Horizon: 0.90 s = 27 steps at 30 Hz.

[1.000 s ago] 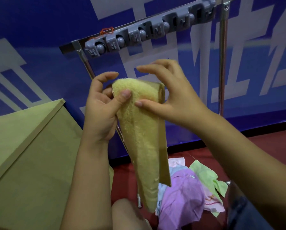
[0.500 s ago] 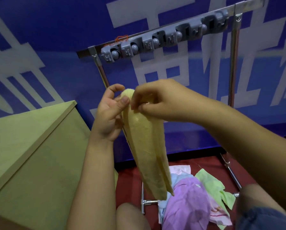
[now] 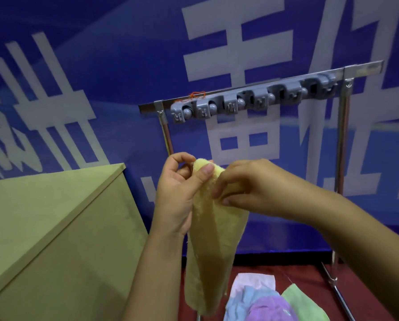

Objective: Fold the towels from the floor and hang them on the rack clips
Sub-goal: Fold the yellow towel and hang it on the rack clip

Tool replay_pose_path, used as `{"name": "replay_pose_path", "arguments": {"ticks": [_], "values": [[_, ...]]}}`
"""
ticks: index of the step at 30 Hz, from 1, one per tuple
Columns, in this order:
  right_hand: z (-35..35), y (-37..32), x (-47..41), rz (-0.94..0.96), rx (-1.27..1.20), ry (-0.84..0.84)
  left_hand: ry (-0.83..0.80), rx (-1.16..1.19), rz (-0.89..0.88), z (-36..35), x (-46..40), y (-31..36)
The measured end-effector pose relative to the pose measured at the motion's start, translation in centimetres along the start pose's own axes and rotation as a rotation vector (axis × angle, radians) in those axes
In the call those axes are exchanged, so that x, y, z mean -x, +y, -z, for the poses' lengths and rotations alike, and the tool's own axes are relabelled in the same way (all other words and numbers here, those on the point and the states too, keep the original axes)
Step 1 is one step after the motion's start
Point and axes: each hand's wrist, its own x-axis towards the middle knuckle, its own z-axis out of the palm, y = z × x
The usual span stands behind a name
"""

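While both the left hand [image 3: 177, 193] and right hand [image 3: 247, 188] pinch the yellow towel [image 3: 210, 246] at its top, its long axis hangs straight down, below the rack clips [image 3: 252, 100], left hand nearer the leftmost clip.

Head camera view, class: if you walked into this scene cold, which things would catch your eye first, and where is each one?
First, the yellow towel, folded into a long strip and hanging mid-frame, pinched at its top by the left hand and the right hand. Above and behind it, the grey row of rack clips runs along a metal bar, with nothing hanging from it. At the bottom right, a pile of pastel towels lies on the red floor.
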Motion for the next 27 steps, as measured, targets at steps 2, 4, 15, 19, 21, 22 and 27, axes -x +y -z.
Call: {"name": "replay_pose_path", "arguments": {"ticks": [2,4,15,19,21,22,27], "values": [[0.2,0.2,-0.6,-0.029,-0.076,-0.006,0.017,-0.013,-0.011,0.3,-0.2,-0.3],[0.2,0.3,-1.4,-0.088,-0.165,-0.028,0.071,-0.082,-0.021,0.7,-0.5,-1.0],[-0.8,-0.7,-6.0,-0.426,-0.789,0.072,0.434,-0.596,-0.251,-0.7,5.2,-6.9],[-0.6,-1.7,-6.0,-0.407,-0.866,0.049,0.407,-0.769,-0.128,-0.2,3.5,-6.9],[-0.4,-2.2,-6.4,-0.392,-0.921,0.056,0.43,-0.804,-0.186,0.1,2.1,-6.9],[-0.2,-2.4,-6.8,-0.385,-0.956,0.068,0.451,-0.818,-0.236,0.4,1.4,-6.9],[1.5,-3.2,-8.9,-0.383,-1.148,0.112,0.536,-0.946,-0.349,1.9,-2.0,-4.4]]}}
